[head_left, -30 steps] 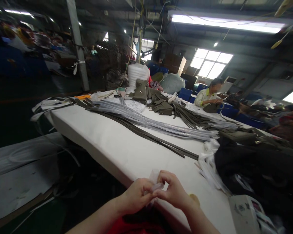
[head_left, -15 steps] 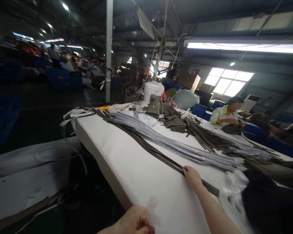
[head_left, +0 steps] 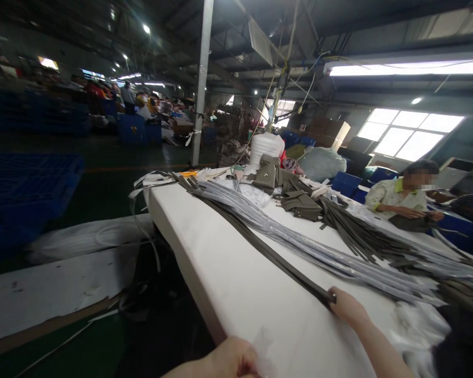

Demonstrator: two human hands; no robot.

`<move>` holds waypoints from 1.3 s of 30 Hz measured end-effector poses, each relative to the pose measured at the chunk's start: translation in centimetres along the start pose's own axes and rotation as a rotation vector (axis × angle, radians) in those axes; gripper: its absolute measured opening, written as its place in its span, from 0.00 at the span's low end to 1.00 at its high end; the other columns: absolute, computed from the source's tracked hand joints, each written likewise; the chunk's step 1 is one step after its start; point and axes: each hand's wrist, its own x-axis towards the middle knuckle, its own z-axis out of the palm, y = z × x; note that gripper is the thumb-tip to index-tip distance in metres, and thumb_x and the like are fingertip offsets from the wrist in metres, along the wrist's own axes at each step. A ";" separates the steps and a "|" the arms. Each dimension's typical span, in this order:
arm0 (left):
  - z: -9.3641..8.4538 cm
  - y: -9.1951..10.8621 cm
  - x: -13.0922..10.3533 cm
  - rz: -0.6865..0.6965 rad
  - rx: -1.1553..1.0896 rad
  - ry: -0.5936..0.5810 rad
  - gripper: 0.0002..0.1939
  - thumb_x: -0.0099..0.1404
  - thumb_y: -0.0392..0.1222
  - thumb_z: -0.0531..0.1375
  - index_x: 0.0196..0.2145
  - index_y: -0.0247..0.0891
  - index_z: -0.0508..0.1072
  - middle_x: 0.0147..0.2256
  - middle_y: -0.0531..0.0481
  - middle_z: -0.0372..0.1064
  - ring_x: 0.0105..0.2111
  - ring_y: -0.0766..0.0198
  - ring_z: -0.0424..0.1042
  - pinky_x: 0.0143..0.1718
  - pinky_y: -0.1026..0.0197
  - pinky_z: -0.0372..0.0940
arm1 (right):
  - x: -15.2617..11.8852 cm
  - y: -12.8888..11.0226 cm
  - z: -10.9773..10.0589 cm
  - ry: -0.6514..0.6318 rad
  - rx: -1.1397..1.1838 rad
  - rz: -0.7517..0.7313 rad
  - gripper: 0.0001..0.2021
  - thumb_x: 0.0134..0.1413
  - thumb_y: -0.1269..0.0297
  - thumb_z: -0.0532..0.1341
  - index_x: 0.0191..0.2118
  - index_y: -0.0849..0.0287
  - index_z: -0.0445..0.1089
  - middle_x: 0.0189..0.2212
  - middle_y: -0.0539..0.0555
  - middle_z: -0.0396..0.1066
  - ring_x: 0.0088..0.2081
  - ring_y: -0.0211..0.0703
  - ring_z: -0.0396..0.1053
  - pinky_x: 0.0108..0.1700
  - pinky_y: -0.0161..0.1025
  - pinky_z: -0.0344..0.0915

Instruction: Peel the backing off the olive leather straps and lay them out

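Observation:
My right hand [head_left: 349,308] is closed around the near end of long dark olive straps [head_left: 260,247]. These straps run away from it across the white tabletop [head_left: 193,236] to the far end. Low in the view, my left hand [head_left: 234,359] is closed on a small piece of clear plastic film [head_left: 265,346], which sticks out past the fingers; its fingertips are partly cut off by the frame's lower edge. Just beyond the straps lies a bundle of strips in clear plastic sleeves [head_left: 299,241], roughly parallel to them.
Olive bags [head_left: 301,203] and a heap of loose olive straps [head_left: 347,226] lie farther back. Crumpled clear plastic [head_left: 418,325] is at right. A co-worker [head_left: 402,197] sits across the table, handling dark material. A metal post [head_left: 202,84] rises behind the table's far end.
My view has swung left. My right hand has shifted along the straps to their near end, which lay beyond it before. My left hand still grips the film.

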 end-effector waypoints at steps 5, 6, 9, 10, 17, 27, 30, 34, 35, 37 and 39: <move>0.3 0.9 -0.5 -0.085 0.021 -0.014 0.11 0.59 0.44 0.59 0.23 0.36 0.71 0.18 0.56 0.59 0.19 0.70 0.58 0.20 0.68 0.52 | -0.7 -0.7 -0.9 -0.002 -0.030 -0.004 0.12 0.48 0.71 0.59 0.41 0.59 0.72 0.43 0.62 0.74 0.43 0.53 0.73 0.40 0.41 0.61; 0.4 1.0 -0.6 -0.086 0.021 -0.014 0.12 0.60 0.45 0.59 0.24 0.36 0.73 0.19 0.55 0.61 0.19 0.70 0.59 0.21 0.68 0.53 | -0.9 -0.8 -1.2 -0.007 -0.029 -0.002 0.12 0.48 0.71 0.58 0.40 0.60 0.72 0.43 0.62 0.73 0.44 0.53 0.72 0.40 0.41 0.61; 0.5 1.1 -1.0 -0.054 0.056 0.003 0.15 0.61 0.45 0.58 0.21 0.35 0.70 0.18 0.56 0.58 0.18 0.71 0.56 0.20 0.68 0.52 | -1.7 -0.9 -2.3 -0.031 -0.001 0.012 0.12 0.50 0.70 0.57 0.41 0.63 0.71 0.41 0.64 0.74 0.43 0.55 0.71 0.39 0.42 0.60; 0.5 1.0 -1.1 -0.037 0.077 0.014 0.15 0.61 0.44 0.58 0.19 0.35 0.67 0.17 0.56 0.56 0.18 0.71 0.55 0.20 0.68 0.50 | -2.0 -0.9 -2.7 -0.042 0.018 0.012 0.12 0.50 0.68 0.58 0.41 0.63 0.71 0.40 0.64 0.74 0.42 0.54 0.71 0.39 0.42 0.60; 0.7 1.1 -0.9 -0.003 0.122 0.002 0.19 0.63 0.47 0.58 0.18 0.36 0.61 0.17 0.57 0.52 0.18 0.72 0.51 0.19 0.68 0.48 | -5.5 -0.3 -6.1 -0.313 0.273 -0.045 0.07 0.35 0.64 0.69 0.25 0.60 0.75 0.20 0.50 0.71 0.25 0.41 0.66 0.28 0.35 0.57; 1.2 1.9 -1.6 0.052 0.138 -0.001 0.20 0.67 0.50 0.55 0.22 0.34 0.68 0.19 0.54 0.63 0.19 0.71 0.60 0.22 0.69 0.55 | -12.7 3.6 -11.0 -0.083 1.081 0.126 0.19 0.45 0.47 0.67 0.24 0.60 0.68 0.16 0.47 0.63 0.15 0.31 0.52 0.17 0.31 0.47; 1.3 2.0 -1.8 0.085 0.163 -0.012 0.21 0.68 0.50 0.54 0.22 0.34 0.70 0.20 0.52 0.67 0.21 0.70 0.64 0.24 0.70 0.58 | -14.4 4.8 -13.5 0.282 1.394 0.177 0.22 0.54 0.43 0.60 0.24 0.56 0.59 0.15 0.41 0.55 0.13 0.27 0.42 0.15 0.31 0.42; 1.5 2.4 -2.0 0.110 0.209 -0.055 0.23 0.70 0.51 0.53 0.25 0.33 0.75 0.21 0.51 0.70 0.22 0.69 0.68 0.27 0.70 0.62 | -16.5 3.0 -14.8 0.512 1.647 0.151 0.21 0.63 0.47 0.53 0.24 0.55 0.53 0.16 0.40 0.52 0.14 0.26 0.42 0.17 0.30 0.46; 1.5 2.5 -2.1 0.124 0.222 -0.065 0.23 0.70 0.51 0.52 0.26 0.33 0.76 0.22 0.51 0.71 0.23 0.69 0.68 0.28 0.70 0.62 | -17.0 1.5 -14.5 0.490 1.718 0.125 0.19 0.61 0.49 0.57 0.26 0.56 0.56 0.17 0.40 0.56 0.14 0.26 0.45 0.17 0.29 0.48; 1.5 3.0 -2.3 0.175 0.244 -0.086 0.22 0.71 0.50 0.52 0.29 0.33 0.78 0.25 0.50 0.72 0.25 0.69 0.69 0.31 0.69 0.63 | -18.2 -2.3 -13.2 0.399 1.806 0.084 0.16 0.52 0.53 0.67 0.32 0.58 0.63 0.21 0.42 0.64 0.16 0.26 0.53 0.18 0.28 0.53; 1.4 3.6 -2.6 0.237 0.255 -0.101 0.20 0.70 0.47 0.53 0.31 0.34 0.79 0.31 0.48 0.74 0.30 0.68 0.72 0.35 0.69 0.65 | -19.4 -6.6 -11.7 0.415 1.805 0.067 0.21 0.45 0.50 0.71 0.35 0.59 0.65 0.23 0.45 0.70 0.17 0.29 0.60 0.18 0.29 0.57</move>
